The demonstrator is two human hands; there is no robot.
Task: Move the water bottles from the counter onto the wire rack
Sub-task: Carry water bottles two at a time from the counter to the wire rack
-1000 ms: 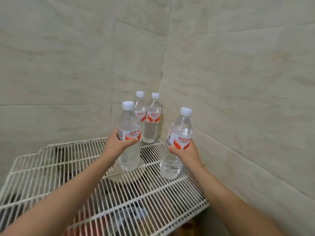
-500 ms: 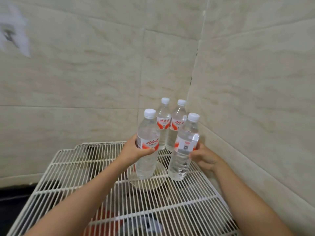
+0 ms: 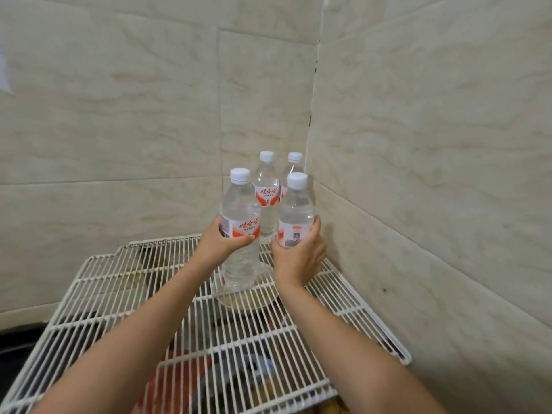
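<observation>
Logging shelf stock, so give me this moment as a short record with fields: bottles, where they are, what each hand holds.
bottles in view: four, all capped and upright
back pair: back-left bottle and back-right bottle stand in the wall corner on the wire rack
left hand: wrapped around front-left bottle at its label
right hand: gripping front-right bottle
bottle bases: front-right's hidden by hand
under the rack: blurred items, cannot identify

Four bottles stood on the wire rack (image 3: 125, 282) by the wall corner: front-left bottle (image 3: 240, 234), front-right bottle (image 3: 295, 213), rear-left bottle (image 3: 266, 198) and rear-right bottle (image 3: 294, 162) behind them.
</observation>
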